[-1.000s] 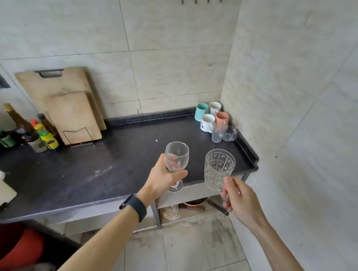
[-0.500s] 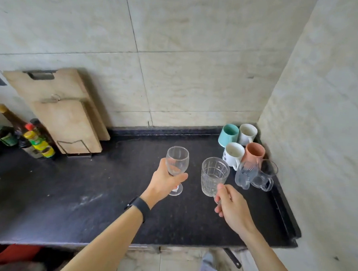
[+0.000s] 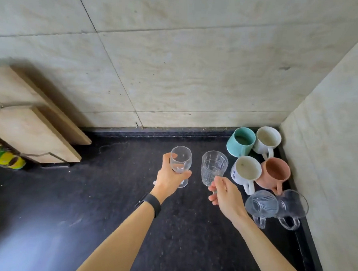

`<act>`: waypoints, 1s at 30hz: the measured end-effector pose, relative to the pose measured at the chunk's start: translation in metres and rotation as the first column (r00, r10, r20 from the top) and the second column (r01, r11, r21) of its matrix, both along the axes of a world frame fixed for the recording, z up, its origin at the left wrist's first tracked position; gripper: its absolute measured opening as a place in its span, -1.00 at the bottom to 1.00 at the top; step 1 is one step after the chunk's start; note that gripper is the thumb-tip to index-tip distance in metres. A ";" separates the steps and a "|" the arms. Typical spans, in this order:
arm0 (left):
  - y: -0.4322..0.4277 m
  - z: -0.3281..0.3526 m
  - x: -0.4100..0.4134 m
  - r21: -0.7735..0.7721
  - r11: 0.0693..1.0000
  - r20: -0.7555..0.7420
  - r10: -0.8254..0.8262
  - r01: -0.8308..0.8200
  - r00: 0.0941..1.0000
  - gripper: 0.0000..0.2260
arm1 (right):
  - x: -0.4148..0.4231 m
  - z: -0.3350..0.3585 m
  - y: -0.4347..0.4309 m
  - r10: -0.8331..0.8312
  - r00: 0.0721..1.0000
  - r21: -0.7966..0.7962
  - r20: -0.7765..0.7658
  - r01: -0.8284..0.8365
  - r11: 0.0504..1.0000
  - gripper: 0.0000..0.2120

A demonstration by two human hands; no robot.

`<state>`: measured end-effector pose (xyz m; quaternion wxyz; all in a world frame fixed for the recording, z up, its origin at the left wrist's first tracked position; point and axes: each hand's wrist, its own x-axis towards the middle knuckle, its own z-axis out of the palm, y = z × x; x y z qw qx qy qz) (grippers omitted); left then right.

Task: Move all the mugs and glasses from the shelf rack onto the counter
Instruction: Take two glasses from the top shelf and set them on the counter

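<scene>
left hand (image 3: 170, 176) grips wine glass (image 3: 180, 163) by its bowl; right hand (image 3: 225, 192) pinches patterned goblet (image 3: 213, 168) low | step: setting down on counter (image 3: 108, 193) (frame centre) | next: lower both upright beside mugs (image 3: 255, 158)

A clear wine glass (image 3: 181, 162) and patterned goblet (image 3: 213, 168) held upright above the counter (image 3: 100, 203).
</scene>
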<state>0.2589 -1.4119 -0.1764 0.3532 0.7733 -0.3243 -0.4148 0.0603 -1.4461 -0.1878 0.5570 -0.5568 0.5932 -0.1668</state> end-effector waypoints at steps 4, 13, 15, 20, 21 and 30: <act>-0.046 -0.031 0.004 0.009 1.000 0.002 -0.025 0.025 1.000 -0.40 | 0.016 -0.028 -0.034 -0.064 0.998 0.044 0.013 0.063 0.997 -0.76; -0.125 -0.074 0.002 -0.063 0.997 0.000 -0.046 0.046 0.999 -0.40 | 0.041 -0.065 -0.102 -0.159 0.983 -0.003 0.087 0.160 0.987 -0.75; -0.139 -0.078 0.004 -0.079 0.996 0.008 -0.045 0.045 0.999 -0.41 | 0.042 -0.071 -0.113 -0.156 0.985 -0.003 0.076 0.157 0.988 -0.74; -0.157 -0.087 0.006 -0.106 0.993 0.032 -0.052 0.055 0.998 -0.44 | 0.042 -0.079 -0.127 -0.156 0.985 0.028 0.071 0.155 0.988 -0.76; -0.159 -0.088 0.007 -0.107 0.993 0.035 -0.052 0.055 0.998 -0.45 | 0.042 -0.081 -0.129 -0.161 0.984 0.035 0.071 0.159 0.987 -0.76; -0.169 -0.098 0.015 -0.123 0.992 0.026 -0.025 0.028 0.999 -0.44 | 0.055 -0.083 -0.138 -0.198 0.978 0.088 0.058 0.193 0.977 -0.76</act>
